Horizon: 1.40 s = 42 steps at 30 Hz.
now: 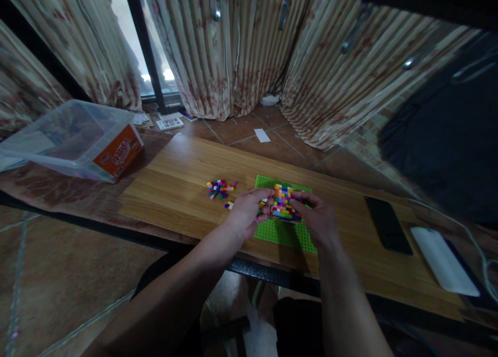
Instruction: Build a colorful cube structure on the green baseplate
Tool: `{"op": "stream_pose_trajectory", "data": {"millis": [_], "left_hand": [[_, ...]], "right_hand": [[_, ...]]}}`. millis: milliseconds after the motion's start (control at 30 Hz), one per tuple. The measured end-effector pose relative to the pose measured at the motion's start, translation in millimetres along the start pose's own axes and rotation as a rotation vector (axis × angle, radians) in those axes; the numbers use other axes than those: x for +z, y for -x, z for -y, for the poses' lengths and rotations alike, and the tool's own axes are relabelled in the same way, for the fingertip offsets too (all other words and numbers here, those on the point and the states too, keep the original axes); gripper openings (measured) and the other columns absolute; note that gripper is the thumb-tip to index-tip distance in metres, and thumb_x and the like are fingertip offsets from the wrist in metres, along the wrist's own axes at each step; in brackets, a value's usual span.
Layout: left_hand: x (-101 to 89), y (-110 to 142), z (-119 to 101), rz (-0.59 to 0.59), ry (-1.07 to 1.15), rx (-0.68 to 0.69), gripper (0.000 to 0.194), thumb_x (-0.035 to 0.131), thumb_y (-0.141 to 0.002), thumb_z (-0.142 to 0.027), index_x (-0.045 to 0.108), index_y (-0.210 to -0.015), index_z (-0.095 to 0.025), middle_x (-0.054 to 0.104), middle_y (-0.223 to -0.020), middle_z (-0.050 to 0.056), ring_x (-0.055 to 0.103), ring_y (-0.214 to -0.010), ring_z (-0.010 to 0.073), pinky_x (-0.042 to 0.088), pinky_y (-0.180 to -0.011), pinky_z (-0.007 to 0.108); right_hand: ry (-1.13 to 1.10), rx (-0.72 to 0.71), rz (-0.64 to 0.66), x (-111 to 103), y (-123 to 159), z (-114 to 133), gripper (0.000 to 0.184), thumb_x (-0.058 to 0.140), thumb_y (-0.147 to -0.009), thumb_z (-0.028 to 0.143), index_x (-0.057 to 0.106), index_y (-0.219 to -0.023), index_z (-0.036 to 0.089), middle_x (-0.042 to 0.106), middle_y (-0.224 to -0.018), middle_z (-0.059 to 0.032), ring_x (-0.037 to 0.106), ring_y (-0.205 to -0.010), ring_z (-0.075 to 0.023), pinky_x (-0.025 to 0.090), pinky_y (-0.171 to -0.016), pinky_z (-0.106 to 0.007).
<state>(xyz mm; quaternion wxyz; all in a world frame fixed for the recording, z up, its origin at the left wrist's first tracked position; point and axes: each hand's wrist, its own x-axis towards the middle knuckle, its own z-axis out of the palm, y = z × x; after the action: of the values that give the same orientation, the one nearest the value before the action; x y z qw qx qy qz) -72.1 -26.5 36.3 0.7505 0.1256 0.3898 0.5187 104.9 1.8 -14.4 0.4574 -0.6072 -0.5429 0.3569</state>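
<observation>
A multicoloured block of small bricks stands on a green baseplate on the wooden table. My left hand grips the block's left side with curled fingers. My right hand holds its right side, fingers closed against it. A small pile of loose coloured bricks lies on the table to the left of my left hand, with a stray brick close to it.
A clear plastic tub with an orange label sits tilted at the far left. A black phone and a white flat device lie at the right. Curtains hang behind, above a tiled floor.
</observation>
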Motion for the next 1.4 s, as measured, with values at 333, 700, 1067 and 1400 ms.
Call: {"op": "stream_pose_trajectory", "data": {"millis": [333,700,1067,1400], "left_hand": [[-2.0,0.9,2.7,0.024,-0.066,0.024,0.015,0.073,-0.072,-0.023,0.064,-0.07,-0.011,0.053,-0.059,-0.002,0.038,-0.044,0.0024,0.015,-0.04,0.018],[-1.3,0.3,5.0,0.039,-0.043,-0.017,0.013,0.064,-0.075,-0.016,0.068,-0.086,-0.011,0.057,-0.065,0.0,0.042,-0.043,0.0038,0.016,-0.039,0.017],[-3.6,0.0,9.0,0.158,-0.113,0.06,0.02,0.077,-0.071,-0.028,0.067,-0.079,-0.012,0.052,-0.059,-0.002,0.04,-0.044,0.0031,0.015,-0.04,0.017],[-1.7,0.1,7.5,0.083,-0.122,0.037,0.021,0.071,-0.075,-0.032,0.065,-0.077,-0.012,0.051,-0.058,-0.002,0.038,-0.043,0.0034,0.015,-0.039,0.017]], "right_hand": [[-0.016,-0.015,-0.009,3.2,-3.2,-7.4,0.032,0.078,-0.064,0.045,0.075,-0.084,0.02,0.073,-0.097,-0.0068,0.066,-0.089,-0.0217,0.053,-0.083,-0.041],[0.121,-0.304,-0.163,1.7,15.6,30.1,0.022,0.065,-0.081,0.042,0.075,-0.085,0.024,0.068,-0.111,-0.0077,0.061,-0.107,-0.0227,0.047,-0.097,-0.044],[0.057,-0.424,0.23,12.0,27.5,47.3,0.015,0.061,-0.089,0.033,0.074,-0.095,0.028,0.071,-0.09,-0.0005,0.064,-0.091,-0.0173,0.049,-0.086,-0.035],[0.009,-0.276,0.114,-0.3,21.4,41.2,0.017,0.07,-0.081,0.039,0.076,-0.086,0.025,0.072,-0.091,-0.0022,0.065,-0.086,-0.0178,0.05,-0.081,-0.035]]}}
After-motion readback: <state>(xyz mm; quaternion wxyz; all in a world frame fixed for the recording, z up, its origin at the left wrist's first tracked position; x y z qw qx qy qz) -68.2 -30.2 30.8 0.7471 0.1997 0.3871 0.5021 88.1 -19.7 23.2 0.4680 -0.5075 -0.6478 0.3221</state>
